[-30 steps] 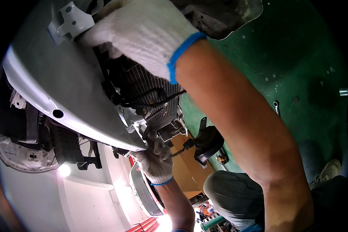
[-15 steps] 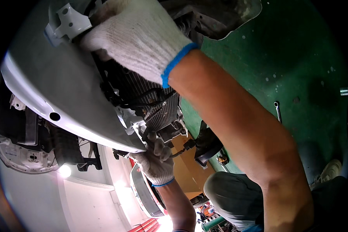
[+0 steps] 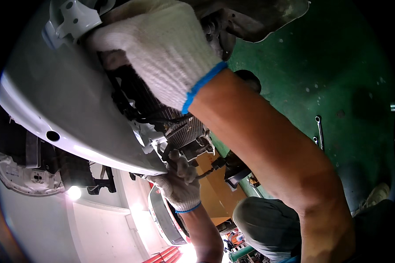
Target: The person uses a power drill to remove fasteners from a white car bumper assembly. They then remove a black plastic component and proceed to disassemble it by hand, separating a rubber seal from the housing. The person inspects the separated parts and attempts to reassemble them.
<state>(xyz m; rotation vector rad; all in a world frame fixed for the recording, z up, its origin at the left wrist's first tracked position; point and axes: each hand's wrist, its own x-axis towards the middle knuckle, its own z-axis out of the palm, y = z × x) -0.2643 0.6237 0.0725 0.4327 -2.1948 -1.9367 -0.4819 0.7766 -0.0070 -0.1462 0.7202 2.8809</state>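
Note:
My right hand (image 3: 153, 52), in a white knit glove with blue cuff, grips the upper inner edge of a white car body panel (image 3: 70, 105), beside a white bracket (image 3: 77, 22); its fingertips are partly hidden. My left hand (image 3: 177, 186), gloved alike, has its fingers curled at the panel's lower tip, around something I cannot make out among dark fittings. Behind the panel are a radiator (image 3: 186, 136), black hoses and a black connector (image 3: 218, 163) on a cable.
On the green floor (image 3: 338, 70) lie ring spanners (image 3: 320, 131) and a dark curved metal part (image 3: 267, 19). A cardboard sheet (image 3: 215, 193), a parked car (image 3: 162, 215), an underbody assembly (image 3: 30, 175), a white wall and my knee (image 3: 263, 223) surround the work.
My right hand and wrist have shifted downward and slightly left in the view, as has the panel's upper part. A round black part beside my wrist has come into sight. My left hand barely moved.

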